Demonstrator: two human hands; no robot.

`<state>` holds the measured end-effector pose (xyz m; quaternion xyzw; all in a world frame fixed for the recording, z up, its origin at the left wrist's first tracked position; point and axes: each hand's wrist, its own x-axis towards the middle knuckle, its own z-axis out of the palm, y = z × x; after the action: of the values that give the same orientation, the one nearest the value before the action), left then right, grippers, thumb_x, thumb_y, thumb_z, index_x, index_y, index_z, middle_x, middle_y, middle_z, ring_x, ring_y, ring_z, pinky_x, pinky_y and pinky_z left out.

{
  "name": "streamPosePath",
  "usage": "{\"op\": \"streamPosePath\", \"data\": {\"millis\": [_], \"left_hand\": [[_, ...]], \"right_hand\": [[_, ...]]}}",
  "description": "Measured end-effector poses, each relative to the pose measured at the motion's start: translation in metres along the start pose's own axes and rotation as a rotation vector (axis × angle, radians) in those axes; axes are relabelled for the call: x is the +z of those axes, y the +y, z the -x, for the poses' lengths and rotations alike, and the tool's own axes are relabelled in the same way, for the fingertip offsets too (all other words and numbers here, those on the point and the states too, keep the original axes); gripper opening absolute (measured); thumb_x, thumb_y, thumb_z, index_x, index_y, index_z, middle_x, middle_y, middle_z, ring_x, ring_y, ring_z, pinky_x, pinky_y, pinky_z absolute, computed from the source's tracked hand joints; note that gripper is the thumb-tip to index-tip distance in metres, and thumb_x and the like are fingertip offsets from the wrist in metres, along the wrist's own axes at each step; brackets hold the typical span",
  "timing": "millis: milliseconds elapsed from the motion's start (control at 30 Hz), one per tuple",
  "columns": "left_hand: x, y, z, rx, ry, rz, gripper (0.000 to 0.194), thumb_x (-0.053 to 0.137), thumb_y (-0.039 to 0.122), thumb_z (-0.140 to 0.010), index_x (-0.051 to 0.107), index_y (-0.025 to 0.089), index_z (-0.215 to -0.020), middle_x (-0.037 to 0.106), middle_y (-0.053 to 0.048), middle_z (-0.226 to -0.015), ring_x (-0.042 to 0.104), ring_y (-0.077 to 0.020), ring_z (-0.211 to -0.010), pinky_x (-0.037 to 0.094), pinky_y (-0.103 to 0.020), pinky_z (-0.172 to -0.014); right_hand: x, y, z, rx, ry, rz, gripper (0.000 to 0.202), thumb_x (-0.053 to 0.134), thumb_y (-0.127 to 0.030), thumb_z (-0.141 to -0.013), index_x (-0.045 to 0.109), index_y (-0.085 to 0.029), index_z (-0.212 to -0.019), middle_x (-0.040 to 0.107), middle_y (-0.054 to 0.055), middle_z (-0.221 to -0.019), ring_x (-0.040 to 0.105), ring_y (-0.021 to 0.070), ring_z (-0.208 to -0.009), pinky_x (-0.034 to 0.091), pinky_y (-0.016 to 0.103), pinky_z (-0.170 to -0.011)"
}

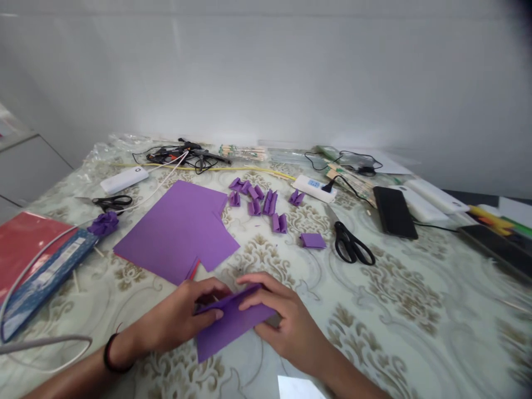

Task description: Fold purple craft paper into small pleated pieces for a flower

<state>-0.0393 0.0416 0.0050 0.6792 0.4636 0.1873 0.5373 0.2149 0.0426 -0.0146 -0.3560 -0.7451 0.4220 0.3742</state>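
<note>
Both hands hold one piece of purple paper [233,328] low over the patterned tablecloth, its far edge folded over. My left hand [183,313] grips the left part, thumb on top and fingers behind. The fingers of my right hand [286,318] close around the right end, with the thumb underneath. Just beyond lie larger purple sheets [174,227], overlapping, with a bit of red at their edge. Several small folded purple pieces [270,203] are scattered farther back, and a flat folded piece [313,240] lies near black-handled scissors [351,244].
At left are a red and blue packet [37,249], a crumpled purple paper flower [103,223] and another pair of scissors [111,200]. A glue gun with cables [195,152], a white power strip [315,188] and a black phone [394,212] lie farther back and right.
</note>
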Motion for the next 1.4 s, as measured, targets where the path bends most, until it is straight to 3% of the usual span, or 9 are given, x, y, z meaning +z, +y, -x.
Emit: {"op": "streamPosePath", "data": {"millis": [100,267,433,533,700,867,1133,1400], "left_hand": [[0.003,-0.001,-0.002,-0.011,0.089,-0.030,0.011,0.068,0.026,-0.095,0.073,0.020,-0.102,0.072,-0.002,-0.090,0.061,-0.0204,-0.080,0.049,-0.030,-0.071],[0.008,-0.007,-0.006,0.009,0.242,0.097,0.010,0.072,0.026,-0.091,0.067,0.019,-0.097,0.064,0.002,-0.084,0.057,-0.0183,-0.077,0.047,-0.028,-0.069],[0.011,-0.011,-0.007,0.013,0.361,0.174,0.022,0.077,0.028,-0.090,0.063,0.019,-0.104,0.067,0.000,-0.093,0.061,-0.0194,-0.084,0.051,-0.029,-0.075],[0.014,-0.012,-0.006,0.039,0.395,0.197,0.029,0.080,0.031,-0.089,0.062,0.019,-0.110,0.069,-0.002,-0.099,0.063,-0.0207,-0.090,0.053,-0.030,-0.080],[0.017,-0.003,-0.002,0.044,0.292,0.374,0.037,0.082,0.036,-0.088,0.063,0.017,-0.114,0.071,-0.005,-0.103,0.066,-0.0218,-0.091,0.056,-0.032,-0.080],[0.012,0.005,0.000,-0.021,0.211,0.597,0.044,0.087,0.039,-0.083,0.064,0.018,-0.113,0.073,-0.005,-0.100,0.068,-0.0225,-0.087,0.057,-0.031,-0.073],[0.009,-0.008,-0.003,-0.086,-0.004,0.702,0.034,0.089,0.036,-0.079,0.077,0.013,-0.101,0.078,-0.007,-0.091,0.068,-0.0181,-0.074,0.054,-0.027,-0.069],[0.011,-0.010,-0.004,-0.092,-0.040,0.720,0.037,0.092,0.036,-0.078,0.082,0.013,-0.105,0.082,-0.008,-0.095,0.071,-0.0189,-0.077,0.057,-0.027,-0.074]], "right_hand": [[-0.001,0.002,0.001,-0.011,0.077,0.048,0.039,0.062,0.000,-0.079,0.082,-0.027,-0.100,0.065,0.010,-0.142,0.072,0.0269,-0.115,0.062,0.037,-0.091],[-0.001,0.004,0.000,-0.011,0.200,0.136,0.039,0.061,-0.003,-0.086,0.083,-0.028,-0.108,0.063,0.011,-0.139,0.071,0.0255,-0.110,0.061,0.043,-0.096],[0.008,0.003,0.003,0.047,0.061,0.045,0.042,0.061,-0.009,-0.094,0.080,-0.028,-0.127,0.069,0.006,-0.099,0.071,0.0185,-0.082,0.064,0.032,-0.076],[0.017,0.002,0.006,0.056,-0.004,-0.006,0.054,0.063,-0.004,-0.089,0.079,-0.032,-0.132,0.073,0.006,-0.107,0.073,0.0191,-0.087,0.065,0.032,-0.081],[0.023,-0.001,0.006,-0.014,0.013,-0.117,0.049,0.067,-0.004,-0.089,0.081,-0.032,-0.128,0.077,0.007,-0.127,0.075,0.0237,-0.114,0.062,0.037,-0.099],[0.017,-0.004,0.001,0.005,0.010,-0.137,0.039,0.073,-0.008,-0.090,0.084,-0.030,-0.121,0.079,0.007,-0.122,0.077,0.0221,-0.106,0.063,0.031,-0.088],[0.012,-0.004,0.006,0.002,-0.064,-0.120,0.037,0.068,-0.003,-0.085,0.087,-0.028,-0.105,0.080,0.005,-0.110,0.075,0.0208,-0.098,0.058,0.031,-0.087],[0.008,-0.003,0.003,0.036,-0.061,-0.188,0.037,0.073,-0.005,-0.086,0.087,-0.030,-0.108,0.080,0.003,-0.114,0.075,0.0209,-0.103,0.056,0.032,-0.091]]}}
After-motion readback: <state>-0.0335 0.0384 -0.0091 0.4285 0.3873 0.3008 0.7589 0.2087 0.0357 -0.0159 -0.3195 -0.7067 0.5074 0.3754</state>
